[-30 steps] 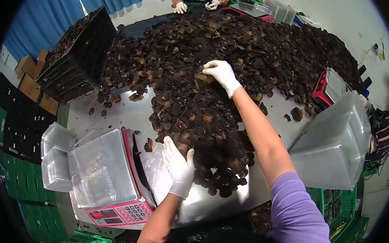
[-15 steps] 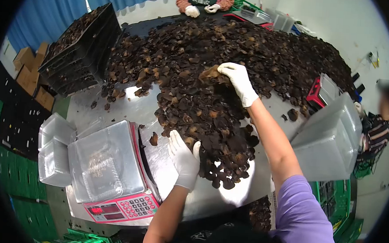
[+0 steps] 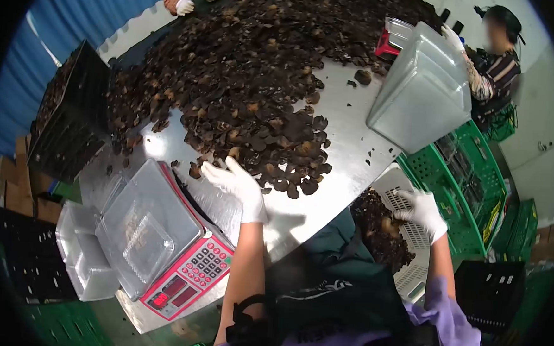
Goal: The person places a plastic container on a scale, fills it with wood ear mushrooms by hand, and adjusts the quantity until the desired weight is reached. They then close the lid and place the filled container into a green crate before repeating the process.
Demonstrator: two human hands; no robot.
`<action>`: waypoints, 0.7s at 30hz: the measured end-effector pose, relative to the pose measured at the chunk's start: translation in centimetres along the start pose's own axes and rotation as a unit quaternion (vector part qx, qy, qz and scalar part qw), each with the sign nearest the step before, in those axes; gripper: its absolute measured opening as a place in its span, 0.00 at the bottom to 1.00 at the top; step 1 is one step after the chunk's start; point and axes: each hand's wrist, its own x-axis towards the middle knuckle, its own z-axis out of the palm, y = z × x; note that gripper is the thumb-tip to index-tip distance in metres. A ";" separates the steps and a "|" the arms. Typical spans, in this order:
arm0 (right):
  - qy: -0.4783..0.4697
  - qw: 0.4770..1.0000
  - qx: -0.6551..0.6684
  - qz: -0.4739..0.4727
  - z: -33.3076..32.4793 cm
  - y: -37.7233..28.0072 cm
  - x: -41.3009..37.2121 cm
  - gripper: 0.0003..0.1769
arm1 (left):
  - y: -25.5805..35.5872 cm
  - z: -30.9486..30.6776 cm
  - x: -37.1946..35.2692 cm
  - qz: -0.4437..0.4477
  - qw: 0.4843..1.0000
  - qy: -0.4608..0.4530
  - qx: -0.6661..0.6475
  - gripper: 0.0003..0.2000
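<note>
My left hand (image 3: 241, 188), in a white glove, is open with its fingers stretched out at the near edge of a heap of dark wood ear mushrooms (image 3: 251, 76) on the metal table. My right hand (image 3: 423, 214), also gloved, hovers with spread fingers over a white perforated basket (image 3: 420, 245) beside the table. Dark wood ear pieces lie in this basket, and a paler brown piece (image 3: 389, 227) rests on them just below the fingers. Neither hand appears to grip anything.
A red-framed scale (image 3: 191, 282) with a clear plastic tray stands at left, beside clear containers (image 3: 82, 250). Nested clear bins (image 3: 421, 93) sit at the right table edge, near green crates (image 3: 473, 178). A black crate (image 3: 71, 122) is far left. Two other people stand around the table.
My right hand has moved from the heap, where it held a brown mushroom piece, down to the basket at right and opened. The view has turned rightward and down.
</note>
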 end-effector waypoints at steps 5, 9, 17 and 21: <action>0.030 0.986 0.110 0.120 5.3 -0.3 -4.3 0.36 | 8.8 -7.6 -2.8 0.171 0.928 -0.268 -0.195 0.20; 0.183 0.972 0.147 -0.016 4.5 -6.9 0.7 0.19 | 20.9 -17.0 -3.1 0.323 0.759 -0.459 -0.329 0.15; 0.162 0.922 0.101 -0.338 4.2 -21.3 12.6 0.35 | 27.4 -22.9 -5.4 0.556 0.506 -0.632 -0.188 0.14; 0.176 0.910 -0.037 -0.373 7.1 -21.1 17.8 0.35 | 25.7 -22.9 -3.6 0.516 0.542 -0.641 -0.172 0.14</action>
